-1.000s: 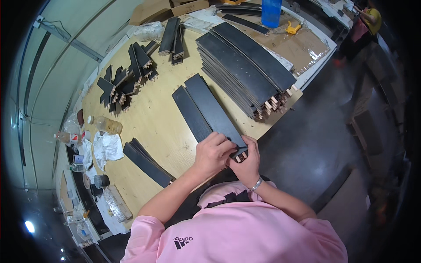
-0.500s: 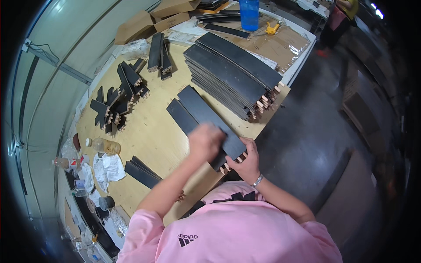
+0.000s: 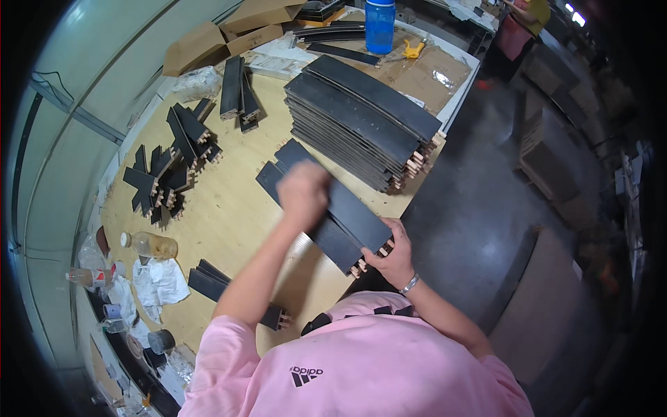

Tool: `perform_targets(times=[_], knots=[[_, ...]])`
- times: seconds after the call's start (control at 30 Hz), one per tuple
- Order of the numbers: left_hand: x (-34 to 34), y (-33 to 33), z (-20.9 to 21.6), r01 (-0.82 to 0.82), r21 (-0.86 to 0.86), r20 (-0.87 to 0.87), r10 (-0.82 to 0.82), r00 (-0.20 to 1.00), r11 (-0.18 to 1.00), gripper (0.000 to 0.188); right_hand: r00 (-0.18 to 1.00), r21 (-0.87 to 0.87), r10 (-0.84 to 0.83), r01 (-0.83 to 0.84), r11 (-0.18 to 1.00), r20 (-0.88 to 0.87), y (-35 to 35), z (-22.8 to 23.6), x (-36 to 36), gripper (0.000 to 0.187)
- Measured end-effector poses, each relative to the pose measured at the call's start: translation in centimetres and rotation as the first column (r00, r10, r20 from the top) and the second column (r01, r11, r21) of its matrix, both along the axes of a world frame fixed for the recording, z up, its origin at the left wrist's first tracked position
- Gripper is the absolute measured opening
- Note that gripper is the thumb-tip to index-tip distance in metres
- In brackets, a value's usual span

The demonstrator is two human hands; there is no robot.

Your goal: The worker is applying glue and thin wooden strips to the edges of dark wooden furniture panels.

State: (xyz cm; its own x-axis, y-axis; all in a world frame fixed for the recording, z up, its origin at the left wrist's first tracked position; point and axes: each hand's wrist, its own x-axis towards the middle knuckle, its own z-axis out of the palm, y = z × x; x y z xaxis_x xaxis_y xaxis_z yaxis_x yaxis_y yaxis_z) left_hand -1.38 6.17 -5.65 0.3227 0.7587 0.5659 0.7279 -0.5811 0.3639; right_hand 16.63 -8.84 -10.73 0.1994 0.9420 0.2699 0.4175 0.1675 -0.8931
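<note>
Two long dark boards lie side by side on the table in front of me, a right board (image 3: 354, 212) and a left board (image 3: 330, 244). Pale wooden dowels stick out of their near ends. My right hand (image 3: 392, 254) grips the right board's near end, thumb by the dowels and fingers round the outer edge. Over the boards' far half is my left hand (image 3: 303, 194), curled into a fist and slightly blurred; anything inside it is hidden. A tall stack of similar dowelled boards (image 3: 361, 118) stands just beyond, to the right.
Loose dark pieces (image 3: 163, 174) are heaped at the left, with more boards (image 3: 236, 94) behind them. A few boards (image 3: 208, 281) lie beside my left forearm. Bottles (image 3: 153, 244) and white cloth (image 3: 158, 283) line the left edge. A blue bottle (image 3: 380, 28) stands at the back.
My left hand has slid from the near part of the boards toward their far end. My right hand keeps its grip on the near end. The view has shifted slightly.
</note>
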Motion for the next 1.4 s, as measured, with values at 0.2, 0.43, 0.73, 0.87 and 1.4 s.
perform_targets(times=[0.2, 0.43, 0.73, 0.87, 1.4], knots=[[-7.9, 11.6, 0.0, -0.471, -0.038, -0.174, 0.458, 0.872, 0.881, 0.01, 0.999, 0.002, 0.033, -0.033, 0.999, 0.035, 0.3, 0.0, -0.2, 0.065], [-0.4, -1.0, -0.7, -0.016, 0.132, -0.027, 0.02, 0.999, 0.991, 0.007, 1.0, -0.016, 0.021, -0.022, 1.0, -0.023, 0.2, -0.5, -0.1, 0.067], [-0.7, -0.2, 0.8, -0.116, 0.012, 0.052, 0.115, 0.992, 0.993, 0.002, 0.987, -0.159, 0.013, -0.039, 0.986, -0.158, -0.9, 1.3, -0.1, 0.078], [1.6, -4.5, 0.6, 0.064, 0.013, 0.012, -0.064, 0.998, 0.998, 0.006, 0.98, -0.21, -0.027, -0.016, 0.978, -0.198, -1.5, 1.3, -0.7, 0.078], [0.0, -9.7, 1.4, 0.593, -0.592, 0.804, 0.347, 0.484, 0.546, 0.003, 0.94, -0.006, -0.023, 0.027, 1.0, 0.341, -0.6, 4.4, -0.2, 0.07]])
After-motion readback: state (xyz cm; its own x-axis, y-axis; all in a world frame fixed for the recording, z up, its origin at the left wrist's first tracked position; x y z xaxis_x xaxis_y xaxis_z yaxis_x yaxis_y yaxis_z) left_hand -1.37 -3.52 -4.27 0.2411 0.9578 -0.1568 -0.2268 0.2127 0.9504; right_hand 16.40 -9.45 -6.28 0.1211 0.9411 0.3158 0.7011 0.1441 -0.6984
